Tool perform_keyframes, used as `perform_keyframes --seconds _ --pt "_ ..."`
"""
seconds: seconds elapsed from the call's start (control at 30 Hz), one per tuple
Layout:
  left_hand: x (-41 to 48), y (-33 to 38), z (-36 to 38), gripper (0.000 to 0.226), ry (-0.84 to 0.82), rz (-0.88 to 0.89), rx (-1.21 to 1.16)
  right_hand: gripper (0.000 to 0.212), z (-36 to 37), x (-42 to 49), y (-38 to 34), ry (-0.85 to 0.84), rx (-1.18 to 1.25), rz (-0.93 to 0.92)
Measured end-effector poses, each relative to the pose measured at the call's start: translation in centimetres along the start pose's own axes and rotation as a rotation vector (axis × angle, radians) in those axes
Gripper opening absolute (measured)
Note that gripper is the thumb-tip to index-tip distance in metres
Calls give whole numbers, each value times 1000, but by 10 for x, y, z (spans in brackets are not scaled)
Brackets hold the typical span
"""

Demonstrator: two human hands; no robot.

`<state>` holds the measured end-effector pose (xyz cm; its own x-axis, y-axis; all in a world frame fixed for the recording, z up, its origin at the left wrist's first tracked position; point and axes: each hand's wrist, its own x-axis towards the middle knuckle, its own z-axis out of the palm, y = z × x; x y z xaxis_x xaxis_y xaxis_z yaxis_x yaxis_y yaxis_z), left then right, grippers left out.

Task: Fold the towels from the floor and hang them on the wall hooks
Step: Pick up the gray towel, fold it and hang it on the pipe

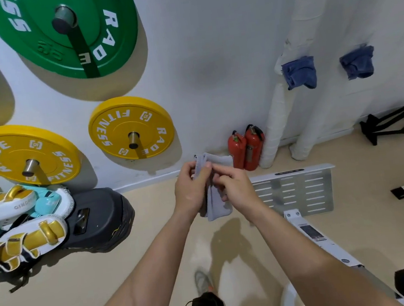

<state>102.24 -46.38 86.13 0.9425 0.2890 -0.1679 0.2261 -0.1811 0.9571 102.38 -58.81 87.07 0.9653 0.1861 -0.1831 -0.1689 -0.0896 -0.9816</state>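
A small grey towel (217, 202), folded into a narrow strip, hangs between my two hands in front of the white wall. My left hand (192, 189) grips its upper left edge. My right hand (234, 187) pinches the cloth just to the right, fingers closed on it. The towel's lower end dangles free below both hands. Two blue towels hang on the wall at the upper right, one (300, 73) beside a white pipe and the other (358, 62) further right. The hooks under them are hidden.
Green (69, 31) and yellow weight plates (131, 127) are mounted on the wall at left. Boxing pads (21, 222) lie on a black box at left. Two red fire extinguishers (247, 147) stand by the pipe. A white machine footplate (294, 191) sits to the right on the beige floor.
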Motion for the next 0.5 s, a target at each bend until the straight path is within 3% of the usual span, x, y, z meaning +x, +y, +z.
perform_keyframes --seconds 0.13,0.23,0.3,0.37,0.43,0.5 --pt "70 8 -3 21 -123 55 14 49 -10 57 -12 -50 -171 -29" --pt "128 24 -7 14 -219 181 100 25 -35 104 -22 289 -347 -132" --pt "161 39 -7 7 -301 289 208 57 -53 133 -32 344 -552 -136" --pt "186 60 -6 4 -399 399 311 86 -66 164 -38 189 -786 -121" --pt "209 83 -4 4 -471 508 383 63 -74 193 -53 44 -790 -94" --pt "232 101 2 9 -418 596 471 35 -87 210 -68 7 -536 6"
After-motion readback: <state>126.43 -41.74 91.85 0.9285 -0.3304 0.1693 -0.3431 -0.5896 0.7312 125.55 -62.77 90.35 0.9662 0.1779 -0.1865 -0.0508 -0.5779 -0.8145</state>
